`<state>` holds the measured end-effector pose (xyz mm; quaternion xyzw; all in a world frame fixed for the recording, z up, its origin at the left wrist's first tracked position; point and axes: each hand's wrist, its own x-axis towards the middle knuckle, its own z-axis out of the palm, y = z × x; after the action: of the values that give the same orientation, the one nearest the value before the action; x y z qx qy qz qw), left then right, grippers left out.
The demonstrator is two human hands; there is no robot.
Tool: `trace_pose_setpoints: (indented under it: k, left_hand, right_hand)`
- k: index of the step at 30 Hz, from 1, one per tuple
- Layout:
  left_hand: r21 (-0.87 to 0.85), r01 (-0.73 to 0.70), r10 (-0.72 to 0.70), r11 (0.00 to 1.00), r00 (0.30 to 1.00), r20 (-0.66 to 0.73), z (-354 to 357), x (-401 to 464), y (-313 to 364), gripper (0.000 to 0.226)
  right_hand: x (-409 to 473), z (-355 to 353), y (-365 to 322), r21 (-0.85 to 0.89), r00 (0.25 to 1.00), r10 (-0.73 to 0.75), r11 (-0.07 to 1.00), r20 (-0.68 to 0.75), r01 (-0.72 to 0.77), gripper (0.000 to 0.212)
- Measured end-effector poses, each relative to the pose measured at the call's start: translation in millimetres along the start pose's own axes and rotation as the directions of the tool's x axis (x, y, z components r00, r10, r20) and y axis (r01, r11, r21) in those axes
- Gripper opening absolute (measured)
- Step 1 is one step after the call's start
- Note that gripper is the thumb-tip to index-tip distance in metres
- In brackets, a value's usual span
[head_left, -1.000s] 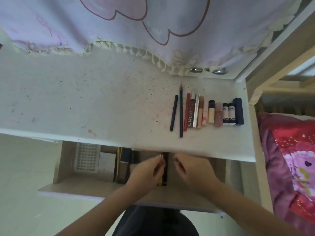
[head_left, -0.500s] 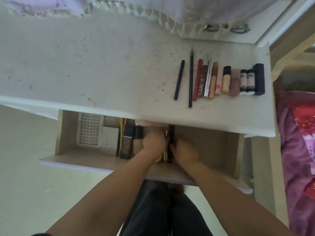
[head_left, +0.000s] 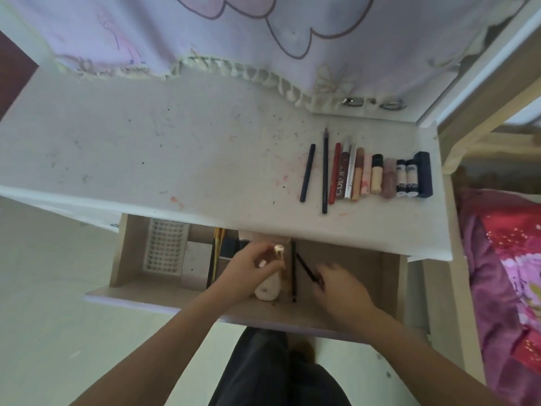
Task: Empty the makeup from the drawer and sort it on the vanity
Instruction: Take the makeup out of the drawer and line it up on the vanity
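The open drawer [head_left: 345, 317] sits below the white vanity top [head_left: 175, 159]. Inside it, my left hand [head_left: 248, 268] grips a pale cream bottle [head_left: 268, 287] near its top. My right hand [head_left: 336, 282] pinches a thin black pencil [head_left: 306, 266], lifted at an angle. Another black pencil [head_left: 293, 273] lies flat between my hands. On the vanity's right side a sorted row of makeup [head_left: 369, 175] lies side by side: pencils, tubes, lipsticks and a dark case.
A white lattice tray [head_left: 165, 249], a white box [head_left: 197, 259], gold-handled sticks [head_left: 218, 238] and dark items fill the drawer's left part. A lilac cloth [head_left: 205, 33] hangs at the vanity's back. A pink bedspread [head_left: 503, 273] lies to the right.
My hands have drawn apart in the drawer. The right one has lifted a black pencil to the right, and the left now holds the cream bottle.
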<state>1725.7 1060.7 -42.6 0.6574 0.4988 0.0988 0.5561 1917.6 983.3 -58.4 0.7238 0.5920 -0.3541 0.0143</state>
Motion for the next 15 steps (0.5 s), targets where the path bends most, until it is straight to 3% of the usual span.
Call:
trace_pose_setpoints:
  k: [3,7,9,11,15]
  left_hand:
    - [-0.165,-0.103,0.098,0.981,0.995,-0.035,-42.9,-1.7,38.7,0.018]
    - [-0.053,-0.119,0.107,0.991,0.976,-0.188,-82.7,48.5,83.2,0.005]
    - [0.041,-0.06,0.068,0.997,0.967,-0.244,-88.4,85.3,96.1,0.008]
    - [0.136,0.003,0.03,0.991,0.969,-0.246,-84.2,118.1,100.7,0.019]
    - [0.298,0.069,0.006,0.952,0.97,-0.244,-66.9,157.0,98.5,0.027]
  right_hand:
    - [-10.4,-43.8,-13.3,0.148,0.995,-0.083,0.985,-0.058,0.091,0.006]
    - [29.9,-105.7,-52.6,0.334,0.953,-0.064,0.928,-0.298,0.167,0.022]
    - [64.1,-123.7,-72.9,0.342,0.932,-0.033,0.925,-0.362,0.166,0.044]
    - [94.5,-128.9,-88.2,0.299,0.929,0.005,0.947,-0.369,0.114,0.053]
    - [130.0,-120.8,-91.4,0.112,0.924,0.07,0.993,-0.376,-0.029,0.026]
